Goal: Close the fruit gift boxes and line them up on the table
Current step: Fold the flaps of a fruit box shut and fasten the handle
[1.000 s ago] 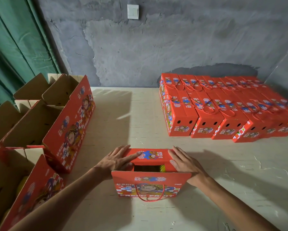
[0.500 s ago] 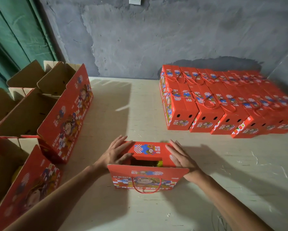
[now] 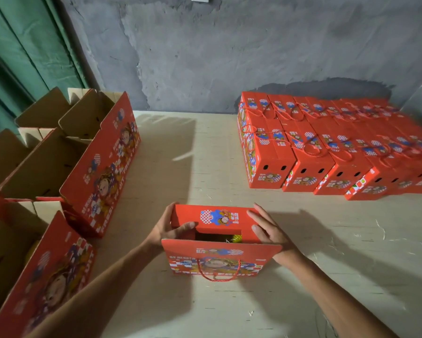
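The half-closed gift box (image 3: 217, 236) sits at the near middle of the table (image 3: 205, 167), yellow fruit (image 3: 236, 238) showing through the gap. The left hand (image 3: 167, 229) curls round the far flap's corner; the right hand (image 3: 266, 230) presses it with straight, loosely spread fingers. Thin cardboard likely creases easily and the fruit adds weight — best held at the flap corners, lifted by the side walls.

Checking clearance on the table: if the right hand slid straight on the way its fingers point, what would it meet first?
The right hand points away and slightly left along the box's far flap. Past it lies bare table; the way looks free to the wall, probably just left of the closed boxes, though depth is unclear.
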`<state>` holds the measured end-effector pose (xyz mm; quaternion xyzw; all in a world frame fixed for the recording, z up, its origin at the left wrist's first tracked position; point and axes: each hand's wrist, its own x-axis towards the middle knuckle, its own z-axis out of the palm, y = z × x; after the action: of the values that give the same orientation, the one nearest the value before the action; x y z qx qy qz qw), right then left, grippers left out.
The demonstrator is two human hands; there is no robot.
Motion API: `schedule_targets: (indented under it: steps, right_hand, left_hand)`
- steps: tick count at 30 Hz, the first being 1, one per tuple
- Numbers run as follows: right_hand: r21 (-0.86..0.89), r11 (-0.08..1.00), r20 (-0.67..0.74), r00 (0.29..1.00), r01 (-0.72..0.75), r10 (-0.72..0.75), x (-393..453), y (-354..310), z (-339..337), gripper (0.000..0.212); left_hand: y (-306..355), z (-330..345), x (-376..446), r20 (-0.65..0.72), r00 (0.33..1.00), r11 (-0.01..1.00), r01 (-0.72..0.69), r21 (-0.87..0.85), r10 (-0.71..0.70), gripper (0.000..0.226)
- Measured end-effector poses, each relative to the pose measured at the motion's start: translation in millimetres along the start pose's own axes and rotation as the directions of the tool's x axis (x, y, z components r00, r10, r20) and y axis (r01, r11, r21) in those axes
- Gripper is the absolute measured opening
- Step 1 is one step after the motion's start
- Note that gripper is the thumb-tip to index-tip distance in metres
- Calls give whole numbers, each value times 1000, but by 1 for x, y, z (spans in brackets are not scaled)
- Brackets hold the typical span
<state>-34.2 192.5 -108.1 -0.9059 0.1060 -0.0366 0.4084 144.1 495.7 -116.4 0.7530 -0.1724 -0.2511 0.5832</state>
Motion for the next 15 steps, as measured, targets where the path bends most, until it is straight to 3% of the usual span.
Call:
schedule_targets:
  steps: [3,7,12,15]
  right_hand:
    - [53,998,-15,1000,-23,24,-2,-6,0,43]
    - [153,988,-58,997,-38,48,-6,-7,2,42]
    - [265,964,-122,990,-31,66,-5,0,6,41]
    - [348,936,-176,978,-47,115,-6,4,9,47]
  left_hand:
    - [0,5,-1,31,997,978,81,-192,-77,83]
    - [-3,10,-6,56,992,922,122,-367,-109,70]
    - [3,8,-9,-16,995,945,90,-313,-100,51]
    - [9,7,-10,-33,997,967,62,-246,-72,52]
